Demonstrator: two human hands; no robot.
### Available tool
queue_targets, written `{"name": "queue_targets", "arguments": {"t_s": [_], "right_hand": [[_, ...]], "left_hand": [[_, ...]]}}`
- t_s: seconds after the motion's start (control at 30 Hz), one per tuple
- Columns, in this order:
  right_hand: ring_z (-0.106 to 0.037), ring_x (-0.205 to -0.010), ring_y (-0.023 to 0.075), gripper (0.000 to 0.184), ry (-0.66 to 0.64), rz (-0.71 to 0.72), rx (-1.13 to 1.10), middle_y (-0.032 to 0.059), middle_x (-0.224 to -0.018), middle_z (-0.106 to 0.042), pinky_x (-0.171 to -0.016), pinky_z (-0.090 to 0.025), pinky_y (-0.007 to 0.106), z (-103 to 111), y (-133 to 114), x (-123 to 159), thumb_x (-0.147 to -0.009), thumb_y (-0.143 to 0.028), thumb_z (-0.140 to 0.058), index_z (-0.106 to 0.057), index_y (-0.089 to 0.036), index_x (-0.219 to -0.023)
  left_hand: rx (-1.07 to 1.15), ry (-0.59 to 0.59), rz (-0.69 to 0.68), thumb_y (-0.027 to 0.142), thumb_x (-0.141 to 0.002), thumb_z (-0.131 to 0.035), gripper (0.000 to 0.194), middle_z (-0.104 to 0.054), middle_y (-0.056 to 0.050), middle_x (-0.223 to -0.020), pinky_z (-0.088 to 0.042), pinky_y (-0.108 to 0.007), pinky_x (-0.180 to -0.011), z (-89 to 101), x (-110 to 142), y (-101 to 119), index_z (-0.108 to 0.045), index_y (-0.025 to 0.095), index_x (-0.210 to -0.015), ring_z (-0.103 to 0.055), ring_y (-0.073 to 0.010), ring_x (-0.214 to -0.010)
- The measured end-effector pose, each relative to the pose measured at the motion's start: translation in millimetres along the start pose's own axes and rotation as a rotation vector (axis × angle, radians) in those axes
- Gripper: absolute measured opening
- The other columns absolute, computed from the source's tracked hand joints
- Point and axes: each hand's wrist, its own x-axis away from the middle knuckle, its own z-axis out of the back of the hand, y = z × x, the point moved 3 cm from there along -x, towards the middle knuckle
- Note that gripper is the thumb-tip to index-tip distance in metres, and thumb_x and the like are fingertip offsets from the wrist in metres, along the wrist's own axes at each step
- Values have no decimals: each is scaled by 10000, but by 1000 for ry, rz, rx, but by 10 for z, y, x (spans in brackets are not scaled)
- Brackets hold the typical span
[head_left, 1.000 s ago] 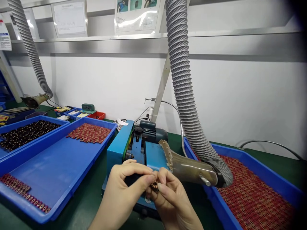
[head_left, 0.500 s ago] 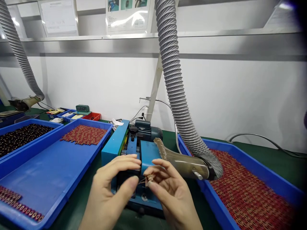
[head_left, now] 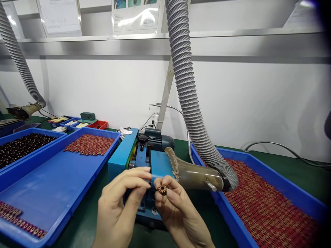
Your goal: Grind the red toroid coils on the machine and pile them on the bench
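Observation:
A small copper-wound ring coil (head_left: 162, 189) is pinched between the thumb and fingers of my right hand (head_left: 179, 210), its round face and central hole turned towards me. Just to its left, my left hand (head_left: 117, 203) has its thumb drawn up against the index finger in a pinch. Whatever may be between those fingertips is too small to make out. Both hands are raised in front of a blue bench machine (head_left: 161, 163) with a dark motor (head_left: 161, 142) at its back, and they hide part of its front.
A grey ribbed hose (head_left: 186, 82) ends in a brownish nozzle (head_left: 196, 175) beside the machine. To the right, a blue tray (head_left: 240, 232) holds many reddish rings. On the left, another blue tray (head_left: 59, 175) has rings at two ends, beside a tray of black parts (head_left: 23, 146).
My right hand has turned the coil so its round face shows, with the thin leads no longer visible. My left thumb has closed towards the index finger.

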Motion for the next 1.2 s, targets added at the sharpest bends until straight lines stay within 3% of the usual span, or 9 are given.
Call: {"name": "queue_targets", "arguments": {"t_s": [0.1,0.27,0.43,0.67,0.73,0.83,0.93,1.07,1.2], "right_hand": [[-670,-607,76,190,24,15,-9,-13,-769,-701,-601,-575,138,2,-10,-7,-640,-176,-912,-758,-171,-751],[-647,-616,73,215,71,71,52,-16,-736,-699,-615,-566,134,-20,17,17,-616,-212,-925,-753,-162,-733],[-643,-616,80,220,62,58,101,-12,-753,-699,-614,-561,146,-21,53,15,-618,-214,-920,-739,-167,-732],[-647,-576,79,218,69,41,92,-16,-731,-685,-570,-534,135,-49,35,5,-619,-201,-915,-726,-156,-718],[-640,-574,79,229,72,43,95,-14,-732,-684,-572,-530,142,-44,33,2,-624,-216,-913,-723,-155,-736],[-616,-564,80,247,66,50,88,-9,-722,-681,-558,-516,149,-28,34,2,-636,-228,-907,-688,-163,-730],[-587,-574,81,289,68,33,78,-19,-657,-643,-557,-490,140,-19,47,17,-646,-227,-903,-622,-165,-681],[-561,-613,99,294,48,-7,175,-20,-651,-599,-595,-493,158,-19,55,38,-688,-299,-880,-612,-179,-679],[-653,-723,206,274,-50,-36,328,64,-892,-700,-670,-561,299,185,49,33,-727,-479,-799,-687,-231,-759]], "left_hand": [[45,20,52,195,-914,-585,213,-708,116,-1060,-448,-145,-962,32,-16,-58,-694,376,-947,-628,-90,-1072],[197,-235,313,195,-806,-718,224,-720,51,-1035,-447,-151,-933,-89,-74,-192,-763,348,-963,-619,-126,-1060],[451,-113,456,161,-772,-751,125,-762,29,-851,-519,-196,-805,-164,-63,-231,-778,275,-730,-675,-119,-795],[525,131,337,210,-785,-758,104,-735,77,-766,-489,-125,-848,-17,-80,-235,-741,299,-735,-679,-99,-915],[440,60,316,233,-794,-748,88,-735,57,-863,-471,-161,-900,21,-92,-227,-740,305,-843,-655,-126,-990],[240,-186,379,234,-736,-782,332,-704,12,-1078,-427,-229,-954,2,-95,-196,-706,300,-1053,-592,-191,-1100],[148,-393,395,168,-748,-733,267,-689,0,-1007,-447,-246,-852,-77,-96,-118,-711,248,-1002,-609,-182,-953],[72,-377,320,111,-758,-708,76,-670,-9,-819,-444,-254,-753,-85,-117,-8,-702,181,-788,-598,-164,-794],[-13,-291,244,210,-734,-781,116,-688,-34,-822,-469,-273,-773,241,-106,31,-671,179,-753,-638,-189,-809]]}}
